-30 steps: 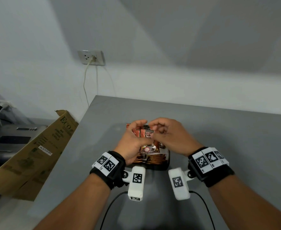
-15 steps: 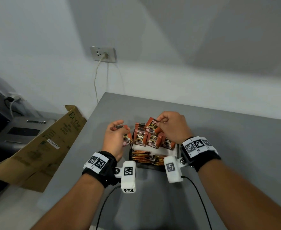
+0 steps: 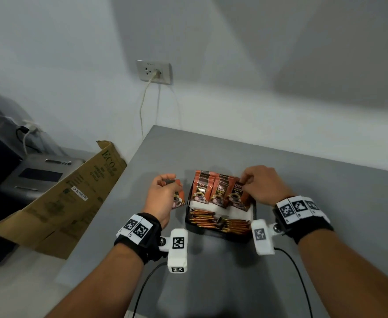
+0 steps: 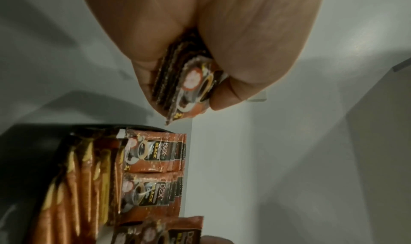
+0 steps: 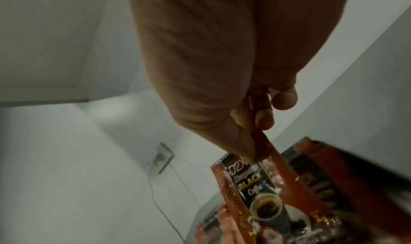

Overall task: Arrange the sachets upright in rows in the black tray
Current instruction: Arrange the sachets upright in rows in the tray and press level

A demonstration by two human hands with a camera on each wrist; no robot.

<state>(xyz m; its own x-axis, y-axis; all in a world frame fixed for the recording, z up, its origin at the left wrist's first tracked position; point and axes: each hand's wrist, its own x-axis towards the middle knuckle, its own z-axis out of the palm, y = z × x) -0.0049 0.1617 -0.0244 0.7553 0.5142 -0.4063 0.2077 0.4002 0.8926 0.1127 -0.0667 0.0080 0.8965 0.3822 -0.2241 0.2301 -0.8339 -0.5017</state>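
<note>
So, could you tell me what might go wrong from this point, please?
1. The right hand pinches only the top edge of a sachet at the right end of the upright row; pushing it in could tip its neighbours.
2. The left hand grips a small stack of sachets beside the black tray; one may slip out.

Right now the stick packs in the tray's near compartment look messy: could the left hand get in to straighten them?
Probably not yet: the left hand grips a bundle of sachets beside the black tray. The stick packs lie uncovered.
</note>
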